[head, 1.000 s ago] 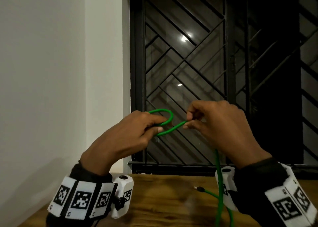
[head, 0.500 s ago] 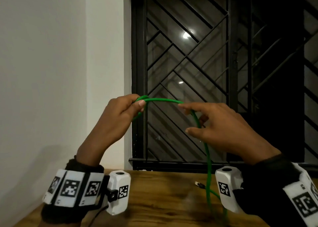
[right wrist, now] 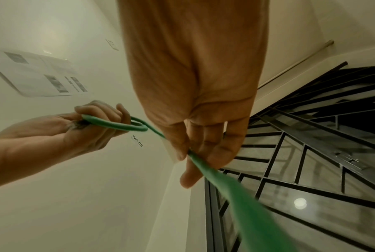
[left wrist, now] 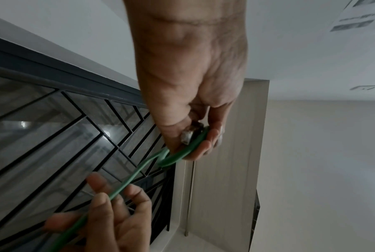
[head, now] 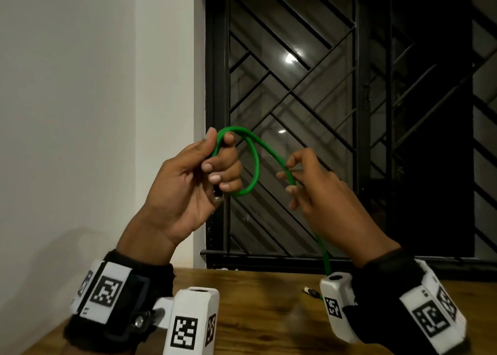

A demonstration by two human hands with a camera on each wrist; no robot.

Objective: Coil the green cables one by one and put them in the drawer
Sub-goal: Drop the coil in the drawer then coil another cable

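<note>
I hold one green cable (head: 256,163) in the air before the window. My left hand (head: 215,163), palm turned toward me, grips a small loop of it, and the metal plug end (head: 218,197) pokes out below the fingers. In the left wrist view the loop (left wrist: 182,153) lies against the curled fingertips beside the plug (left wrist: 188,136). The cable runs rightward through my right hand (head: 295,182), held between thumb and fingers (right wrist: 195,153), then drops to the table. No drawer is in view.
A wooden table (head: 255,314) lies below my wrists, with a loose cable connector (head: 309,291) on it near my right wrist. A dark window with a black metal grille (head: 295,99) is straight ahead. A white wall (head: 80,112) fills the left.
My left hand has turned palm toward me and closed on the cable, which now curls into a small loop. My right hand has shifted right and lower along the cable.
</note>
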